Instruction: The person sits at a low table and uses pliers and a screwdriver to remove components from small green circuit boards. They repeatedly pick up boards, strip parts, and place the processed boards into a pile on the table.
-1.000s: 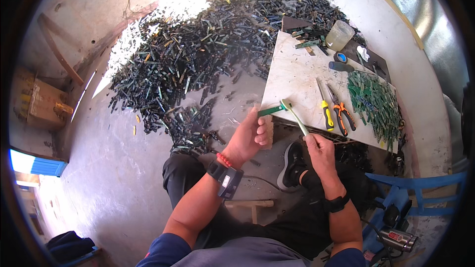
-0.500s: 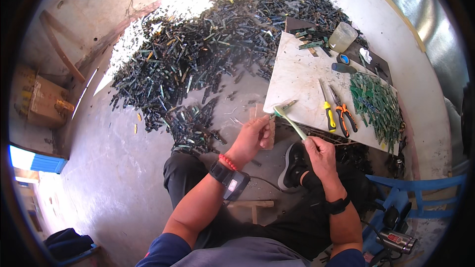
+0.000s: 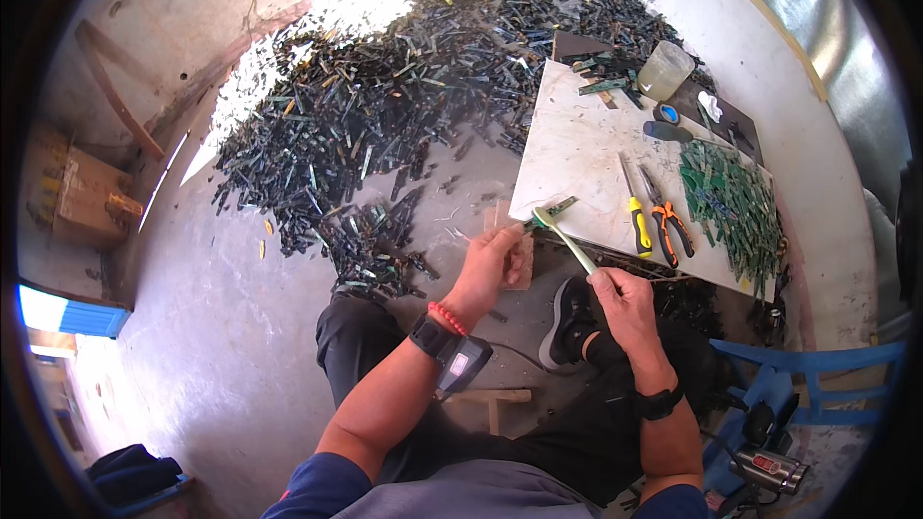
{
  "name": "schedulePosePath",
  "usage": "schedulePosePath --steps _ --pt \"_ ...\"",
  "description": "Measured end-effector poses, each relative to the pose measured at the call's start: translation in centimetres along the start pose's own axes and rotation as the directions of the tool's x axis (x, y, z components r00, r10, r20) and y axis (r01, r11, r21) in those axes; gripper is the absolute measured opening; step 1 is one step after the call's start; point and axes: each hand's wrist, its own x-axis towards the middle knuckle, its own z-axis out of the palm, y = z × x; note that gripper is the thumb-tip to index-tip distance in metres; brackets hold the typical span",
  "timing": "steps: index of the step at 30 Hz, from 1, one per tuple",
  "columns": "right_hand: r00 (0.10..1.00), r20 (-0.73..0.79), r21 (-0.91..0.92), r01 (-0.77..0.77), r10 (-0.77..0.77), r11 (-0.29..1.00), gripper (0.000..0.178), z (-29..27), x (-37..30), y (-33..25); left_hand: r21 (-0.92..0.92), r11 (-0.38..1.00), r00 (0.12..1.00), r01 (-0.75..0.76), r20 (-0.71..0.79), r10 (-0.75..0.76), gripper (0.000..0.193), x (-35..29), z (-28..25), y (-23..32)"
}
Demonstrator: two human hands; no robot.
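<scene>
My left hand (image 3: 497,255) is closed, pinching one end of a narrow dark green strip, which looks like a circuit board strip (image 3: 561,205), at the near left corner of a white board (image 3: 567,149). My right hand (image 3: 625,303) grips the handle of a pale green toothbrush (image 3: 574,248). The brush's head lies against the strip, close to my left fingertips; the bristles are too small to make out. Farther right on the board lie a yellow-and-black screwdriver (image 3: 638,227), orange-handled pliers (image 3: 668,223) and a heap of green strips (image 3: 729,207).
A large pile of dark strips (image 3: 356,125) covers the floor ahead. At the board's far end are a translucent container (image 3: 665,72), a blue-centred tape roll (image 3: 666,114) and a dark-handled tool (image 3: 667,132). A blue chair (image 3: 808,380) stands at right, a cardboard box (image 3: 88,197) at left.
The toothbrush head and the strip have shifted very slightly. Both hands keep their hold and stay almost in place.
</scene>
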Motion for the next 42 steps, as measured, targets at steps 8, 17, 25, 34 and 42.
schedulePosePath --steps 8,17,25,34,42 --pt "0.996 -0.087 -0.044 -0.003 -0.001 0.999 0.025 -0.7 0.4 0.8 0.105 0.993 0.998 -0.052 0.04 0.048 0.036 0.2 0.4 -0.3" --pt "0.981 -0.193 -0.073 -0.023 0.008 0.997 0.026 -0.8 0.3 0.5 0.214 0.971 0.994 -0.111 0.013 0.111 0.039 -0.2 0.7 0.1" --pt "0.989 -0.142 -0.087 0.029 -0.041 0.996 0.025 0.4 -0.3 0.3 0.21 0.969 0.991 -0.132 0.023 0.13 0.039 -0.2 0.8 0.2" --pt "0.977 -0.213 -0.107 -0.017 -0.007 0.994 0.026 -0.2 0.3 0.4 0.198 0.975 0.993 -0.104 0.066 0.093 0.038 -0.4 0.8 0.3" --pt "0.971 -0.235 -0.125 0.019 -0.048 0.992 0.028 -1.2 0.5 -0.1 0.205 0.969 0.989 -0.14 0.075 0.127 0.039 -0.4 0.6 0.3"
